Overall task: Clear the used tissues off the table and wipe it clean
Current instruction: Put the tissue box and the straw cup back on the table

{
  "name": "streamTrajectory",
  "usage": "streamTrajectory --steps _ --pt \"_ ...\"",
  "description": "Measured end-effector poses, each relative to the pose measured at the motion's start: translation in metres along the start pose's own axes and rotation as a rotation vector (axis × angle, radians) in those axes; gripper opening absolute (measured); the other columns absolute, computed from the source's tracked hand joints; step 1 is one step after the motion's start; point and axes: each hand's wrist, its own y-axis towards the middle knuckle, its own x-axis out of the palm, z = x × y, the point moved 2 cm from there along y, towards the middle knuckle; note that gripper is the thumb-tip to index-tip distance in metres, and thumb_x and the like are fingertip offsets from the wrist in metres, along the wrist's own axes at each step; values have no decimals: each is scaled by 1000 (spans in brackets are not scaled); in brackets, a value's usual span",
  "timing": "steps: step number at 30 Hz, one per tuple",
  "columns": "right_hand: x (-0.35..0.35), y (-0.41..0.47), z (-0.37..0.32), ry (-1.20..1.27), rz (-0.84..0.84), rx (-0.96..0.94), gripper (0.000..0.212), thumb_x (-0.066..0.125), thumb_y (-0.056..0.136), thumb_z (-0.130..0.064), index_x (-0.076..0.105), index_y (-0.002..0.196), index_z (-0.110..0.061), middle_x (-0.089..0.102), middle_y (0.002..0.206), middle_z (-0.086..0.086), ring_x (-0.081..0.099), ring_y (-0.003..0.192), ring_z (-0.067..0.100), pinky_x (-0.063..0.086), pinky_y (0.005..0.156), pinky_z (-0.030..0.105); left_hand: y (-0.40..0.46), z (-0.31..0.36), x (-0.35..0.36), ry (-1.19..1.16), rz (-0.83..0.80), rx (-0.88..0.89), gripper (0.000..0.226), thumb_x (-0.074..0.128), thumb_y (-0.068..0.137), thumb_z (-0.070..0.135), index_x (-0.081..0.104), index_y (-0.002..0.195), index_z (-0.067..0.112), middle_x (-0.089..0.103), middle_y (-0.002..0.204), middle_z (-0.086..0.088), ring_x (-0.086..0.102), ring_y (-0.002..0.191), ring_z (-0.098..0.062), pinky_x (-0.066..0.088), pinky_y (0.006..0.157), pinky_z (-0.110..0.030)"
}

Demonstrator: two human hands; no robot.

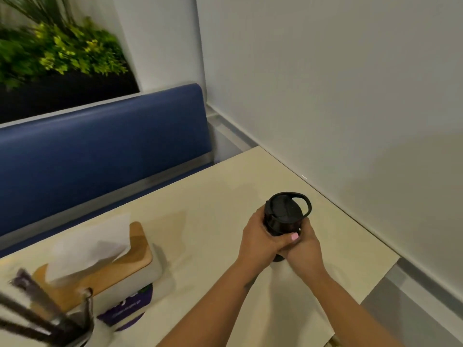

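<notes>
A black bottle (285,212) with a loop-handled lid stands on the cream table (215,201) near the wall. My left hand (260,237) wraps around its left side, thumb across the front. My right hand (304,245) grips the lower right side of the bottle, and the two hands overlap in front of it. A tissue box (140,249) with a wooden lid sits at the left, a white tissue (92,244) sticking up out of its slot. No loose used tissues show in this view.
A metal holder (75,321) with dark sticks stands at the bottom left, blurred. A purple round label or coaster (130,309) lies beside the box. A blue bench back (100,146) runs behind the table; a white wall borders the right edge. Green plants (57,51) grow beyond the bench.
</notes>
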Motion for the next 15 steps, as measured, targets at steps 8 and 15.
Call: streamTrajectory --steps 8,15 --pt "90 -83 -29 -56 -133 -68 52 74 63 -10 49 95 -42 64 100 -6 63 86 5 53 54 20 -95 -22 -96 0 219 -56 67 85 64 23 51 122 33 60 116 16 55 105 7 47 79 -9" --pt "156 -135 -37 -95 -252 -105 69 91 55 -21 45 102 -43 61 102 -16 58 90 -6 46 62 7 -166 -50 -156 -18 345 -195 59 77 75 31 45 126 26 54 108 23 43 85 27 42 71 -3"
